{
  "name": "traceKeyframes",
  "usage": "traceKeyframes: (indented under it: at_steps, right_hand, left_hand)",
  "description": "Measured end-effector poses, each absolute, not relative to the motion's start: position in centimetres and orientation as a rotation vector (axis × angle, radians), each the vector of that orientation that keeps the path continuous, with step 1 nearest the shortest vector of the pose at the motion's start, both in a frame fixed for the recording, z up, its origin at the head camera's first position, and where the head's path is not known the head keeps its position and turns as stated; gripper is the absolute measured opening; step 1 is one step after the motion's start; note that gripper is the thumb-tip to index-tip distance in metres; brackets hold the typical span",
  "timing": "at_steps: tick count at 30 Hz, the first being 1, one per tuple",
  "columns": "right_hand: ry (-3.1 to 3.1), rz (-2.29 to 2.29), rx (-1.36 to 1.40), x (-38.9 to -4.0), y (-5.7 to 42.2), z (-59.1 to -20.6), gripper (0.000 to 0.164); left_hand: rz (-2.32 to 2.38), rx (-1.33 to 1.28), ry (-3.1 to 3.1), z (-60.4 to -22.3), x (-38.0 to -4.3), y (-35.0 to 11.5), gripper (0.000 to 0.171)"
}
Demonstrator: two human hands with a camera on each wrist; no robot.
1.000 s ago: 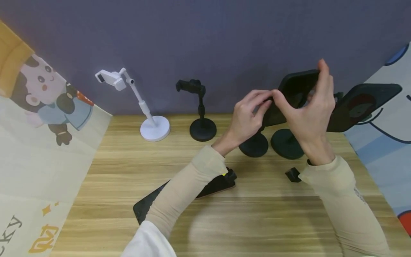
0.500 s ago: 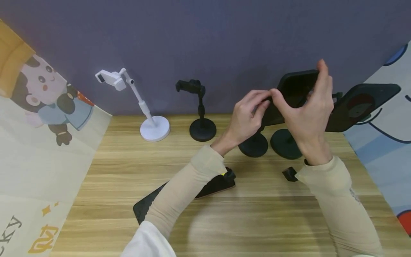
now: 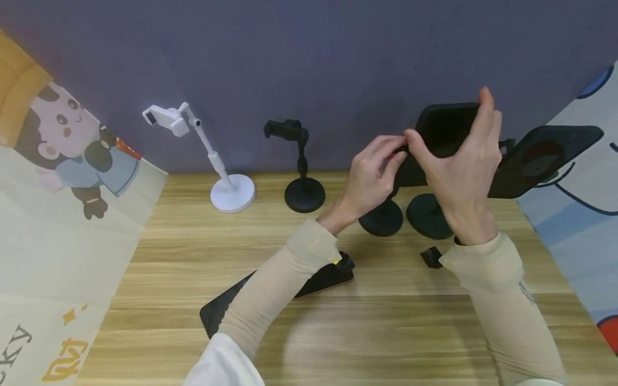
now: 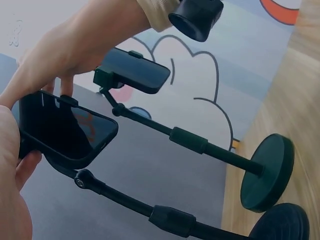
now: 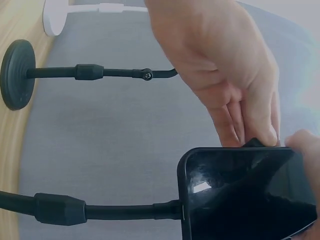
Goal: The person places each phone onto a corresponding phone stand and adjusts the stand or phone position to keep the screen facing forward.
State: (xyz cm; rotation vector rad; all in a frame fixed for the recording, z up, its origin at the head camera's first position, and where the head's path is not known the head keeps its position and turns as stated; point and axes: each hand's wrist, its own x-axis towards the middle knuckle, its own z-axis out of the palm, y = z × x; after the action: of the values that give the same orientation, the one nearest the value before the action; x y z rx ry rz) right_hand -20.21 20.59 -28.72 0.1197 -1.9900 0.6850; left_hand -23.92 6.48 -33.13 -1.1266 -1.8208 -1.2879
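And here's the fitting stage, by the look of it: a black rectangular smartphone [image 3: 443, 131] going into the black plastic clamp [image 5: 254, 143] of a slim black round-based stand [image 3: 381, 220]. The left hand [image 3: 373, 170] pinches the clamp's end at the phone's edge. Next, I'd judge, calls for a steady right hand [image 3: 467, 176] while the left eases that clamp home. The phone sits between them: just beyond the left's fingertips, and held across by the right, thumb and fingers spread wide around it.
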Motion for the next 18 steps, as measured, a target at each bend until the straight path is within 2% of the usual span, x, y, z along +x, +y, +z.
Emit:
traceKeyframes:
  at_steps: [18]
  right_hand:
    - [-1.971,0.67,0.065,-20.29,20.2,-28.97,0.09]
  left_hand:
    - [-1.291,-1.115,-1.816,-33.2,-23.91,6.61,0.028]
